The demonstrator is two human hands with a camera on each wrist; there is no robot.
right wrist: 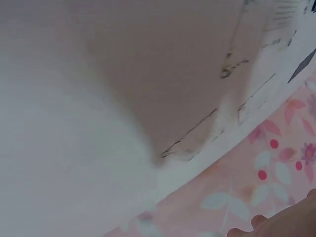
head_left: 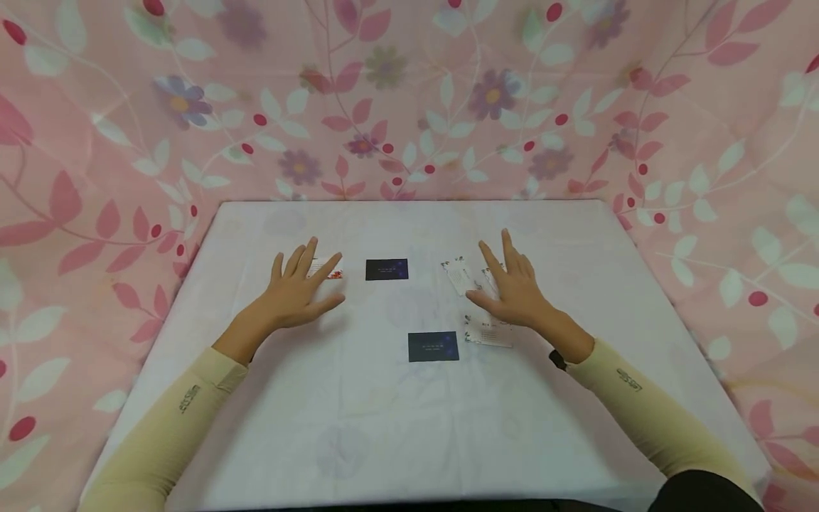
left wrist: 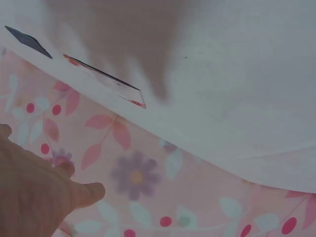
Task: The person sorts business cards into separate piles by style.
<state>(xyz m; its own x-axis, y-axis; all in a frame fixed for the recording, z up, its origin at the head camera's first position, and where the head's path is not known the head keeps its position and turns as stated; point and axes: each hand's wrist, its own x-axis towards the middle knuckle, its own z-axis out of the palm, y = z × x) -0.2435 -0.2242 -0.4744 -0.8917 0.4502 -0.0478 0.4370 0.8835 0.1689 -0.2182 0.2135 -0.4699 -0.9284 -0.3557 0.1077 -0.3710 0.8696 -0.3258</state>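
Currently, the left hand and right hand hover, fingers spread, holding nothing. On the bench, one dark card lies between them, another dark card nearer the person; white cards lie below the right, one white card below the left. Presumably light and thin; pinch opposite edges.

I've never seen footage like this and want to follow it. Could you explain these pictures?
There is no machine: these are a person's bare left hand and right hand. The wide picture comes from a camera worn on the head; the other two come from cameras on the wrists, so they look tilted.

On the white tabletop lie a near dark card, a far dark card, a red-and-white card partly hidden by the left hand, and white cards with dark marks around the right. Both hands have fingers spread and hold nothing.
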